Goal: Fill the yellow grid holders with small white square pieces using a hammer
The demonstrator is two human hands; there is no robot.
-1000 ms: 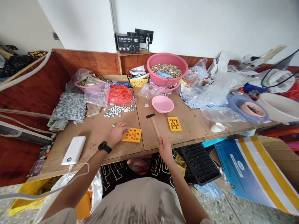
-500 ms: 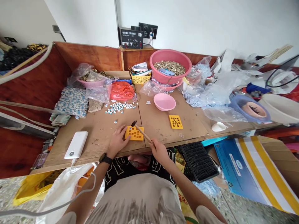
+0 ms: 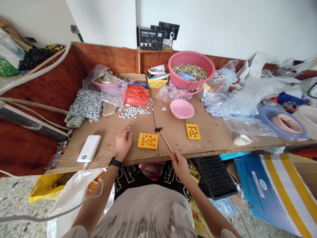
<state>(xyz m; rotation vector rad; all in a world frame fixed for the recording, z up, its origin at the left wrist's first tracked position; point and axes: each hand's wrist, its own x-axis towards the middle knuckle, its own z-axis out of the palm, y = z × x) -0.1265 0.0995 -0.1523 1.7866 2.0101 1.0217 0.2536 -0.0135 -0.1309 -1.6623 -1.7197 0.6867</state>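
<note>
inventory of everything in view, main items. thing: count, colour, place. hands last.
table: 1, brown, centre
perforated blocks: 2, yellow, table front
hammer: 1, dark head, tan handle, over table
small pieces: many, white and blue, table left
power bank: 1, white, table left
bowl: 1, pink, table centre
basins: 2, pink, stacked, table back
small basket: 1, yellow, left of basins
plastic bags: several, red and clear, table back
power unit: 1, black, beyond table back
left hand: 1, bare, left of perforated blocks
right hand: 1, bare, gripping hammer

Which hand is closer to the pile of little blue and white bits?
Left. The left hand is on the near side of the pile, not touching it; the right hand, gripping the hammer, is farther away, off to the right.
</note>
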